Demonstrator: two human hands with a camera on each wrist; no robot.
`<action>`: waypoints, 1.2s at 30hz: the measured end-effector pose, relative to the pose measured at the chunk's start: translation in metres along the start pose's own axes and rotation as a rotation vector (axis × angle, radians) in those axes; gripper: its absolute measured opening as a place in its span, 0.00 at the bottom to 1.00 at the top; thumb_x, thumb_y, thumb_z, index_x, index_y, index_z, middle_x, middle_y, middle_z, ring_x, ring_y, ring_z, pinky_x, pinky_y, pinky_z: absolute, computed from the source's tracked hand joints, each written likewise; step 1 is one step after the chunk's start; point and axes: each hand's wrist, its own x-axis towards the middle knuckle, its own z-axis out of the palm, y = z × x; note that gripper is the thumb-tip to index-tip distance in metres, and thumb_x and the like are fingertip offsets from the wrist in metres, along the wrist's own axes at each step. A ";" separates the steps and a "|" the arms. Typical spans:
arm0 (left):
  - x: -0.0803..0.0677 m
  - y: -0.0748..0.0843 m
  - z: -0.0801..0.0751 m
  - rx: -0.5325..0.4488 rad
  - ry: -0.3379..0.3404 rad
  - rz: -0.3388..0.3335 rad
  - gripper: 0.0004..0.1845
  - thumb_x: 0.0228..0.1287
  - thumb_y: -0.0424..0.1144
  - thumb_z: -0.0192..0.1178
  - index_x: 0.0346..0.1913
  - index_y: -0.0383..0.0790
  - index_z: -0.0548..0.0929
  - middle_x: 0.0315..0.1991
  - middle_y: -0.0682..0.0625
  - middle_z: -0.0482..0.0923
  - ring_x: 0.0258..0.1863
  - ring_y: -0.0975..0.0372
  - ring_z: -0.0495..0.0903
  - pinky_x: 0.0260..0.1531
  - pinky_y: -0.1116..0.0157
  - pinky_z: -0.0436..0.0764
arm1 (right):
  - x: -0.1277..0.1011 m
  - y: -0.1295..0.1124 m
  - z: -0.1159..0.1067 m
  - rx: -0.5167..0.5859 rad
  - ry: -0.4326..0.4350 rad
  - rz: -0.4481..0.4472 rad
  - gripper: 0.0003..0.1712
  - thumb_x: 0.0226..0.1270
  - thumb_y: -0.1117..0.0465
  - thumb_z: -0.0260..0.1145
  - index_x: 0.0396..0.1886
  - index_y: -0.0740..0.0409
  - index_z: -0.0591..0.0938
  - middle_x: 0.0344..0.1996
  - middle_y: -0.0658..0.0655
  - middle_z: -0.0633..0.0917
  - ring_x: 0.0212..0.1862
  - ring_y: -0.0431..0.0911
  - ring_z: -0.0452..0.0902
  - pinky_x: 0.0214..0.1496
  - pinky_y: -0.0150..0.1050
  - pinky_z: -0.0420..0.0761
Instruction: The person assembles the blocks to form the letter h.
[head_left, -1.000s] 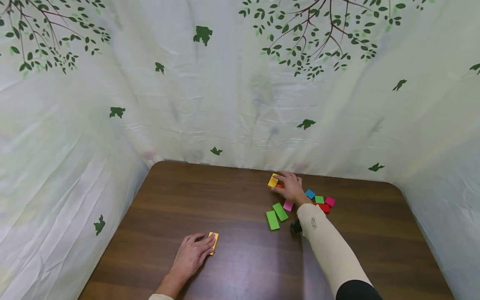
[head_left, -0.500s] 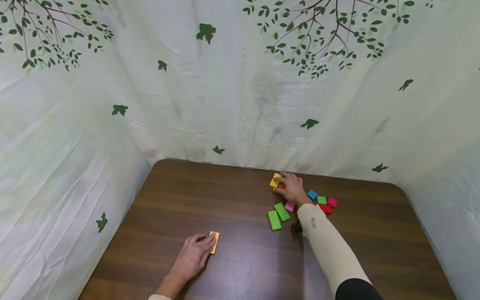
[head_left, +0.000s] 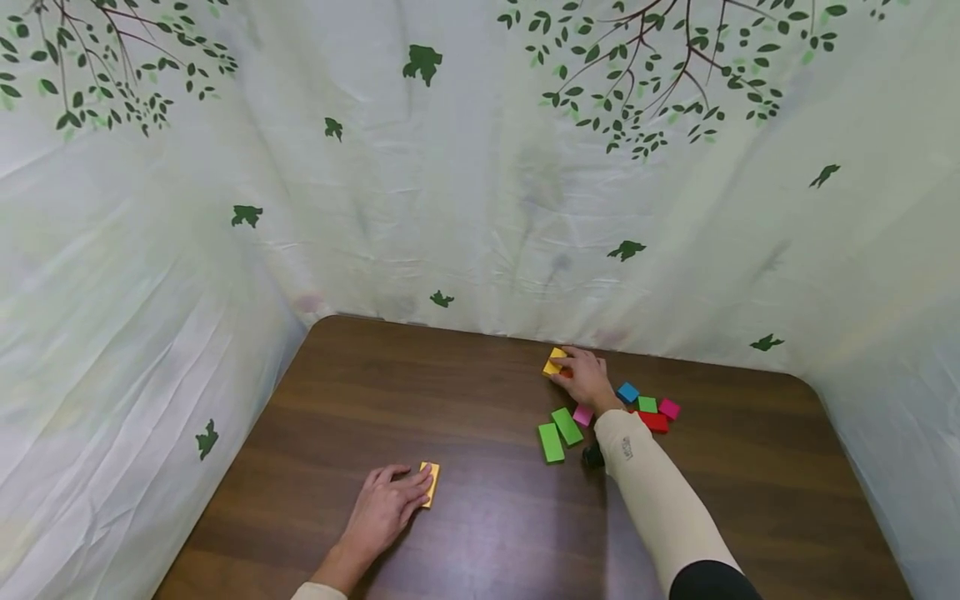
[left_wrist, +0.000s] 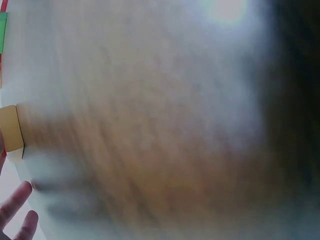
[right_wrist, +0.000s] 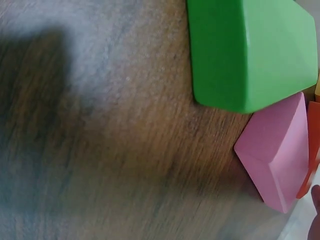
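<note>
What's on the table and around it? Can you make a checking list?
surface: brown wood table, bare in the middle.
job's things: yellow block near the left; second yellow block at the back.
clutter: two green blocks, pink, blue, red and small green ones beside the right arm.
grippers: left hand rests flat, fingertips on the near yellow block; right hand grips the far one.
cables: nothing seen.
surroundings: white leaf-print cloth on all sides.

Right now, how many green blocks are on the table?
3. Two long green blocks lie side by side left of the right forearm; a small green one sits right of the right hand. The arm may hide more.
</note>
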 end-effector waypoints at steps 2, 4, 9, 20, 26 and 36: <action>-0.001 -0.001 -0.001 0.010 -0.011 0.001 0.16 0.50 0.42 0.72 0.45 0.47 0.89 0.50 0.55 0.84 0.45 0.54 0.80 0.45 0.54 0.74 | 0.000 -0.001 0.001 -0.011 0.006 -0.008 0.24 0.69 0.51 0.63 0.62 0.52 0.78 0.69 0.61 0.67 0.69 0.59 0.60 0.63 0.60 0.58; -0.001 -0.001 -0.001 0.018 -0.014 0.005 0.16 0.50 0.43 0.72 0.45 0.47 0.89 0.50 0.55 0.84 0.45 0.54 0.80 0.45 0.54 0.74 | 0.001 -0.001 0.002 -0.019 0.016 -0.012 0.23 0.68 0.52 0.64 0.61 0.52 0.79 0.68 0.61 0.68 0.68 0.58 0.62 0.62 0.59 0.58; 0.000 -0.001 0.001 0.002 0.009 0.016 0.15 0.50 0.43 0.72 0.44 0.47 0.89 0.49 0.54 0.85 0.45 0.52 0.81 0.47 0.52 0.73 | 0.002 -0.005 0.004 -0.027 0.022 -0.013 0.22 0.67 0.53 0.65 0.59 0.52 0.81 0.67 0.60 0.70 0.69 0.57 0.61 0.63 0.59 0.58; -0.001 -0.001 0.005 0.007 0.058 0.042 0.15 0.46 0.42 0.73 0.42 0.46 0.90 0.46 0.54 0.86 0.47 0.49 0.81 0.52 0.48 0.71 | -0.002 -0.024 0.009 -0.067 0.007 -0.027 0.21 0.66 0.53 0.66 0.58 0.50 0.82 0.67 0.60 0.71 0.70 0.57 0.61 0.63 0.60 0.60; 0.001 -0.003 0.002 0.011 0.060 0.071 0.16 0.44 0.41 0.74 0.41 0.46 0.90 0.45 0.53 0.86 0.46 0.49 0.81 0.52 0.49 0.71 | -0.006 -0.036 0.013 -0.045 -0.003 -0.030 0.21 0.66 0.54 0.66 0.58 0.51 0.82 0.67 0.60 0.71 0.69 0.56 0.62 0.64 0.60 0.59; 0.001 -0.004 0.001 0.006 0.061 0.079 0.16 0.46 0.42 0.73 0.41 0.47 0.90 0.44 0.53 0.86 0.45 0.49 0.82 0.52 0.48 0.70 | -0.010 -0.051 0.023 -0.064 0.008 -0.022 0.19 0.64 0.52 0.68 0.54 0.48 0.85 0.66 0.57 0.73 0.70 0.54 0.62 0.65 0.58 0.61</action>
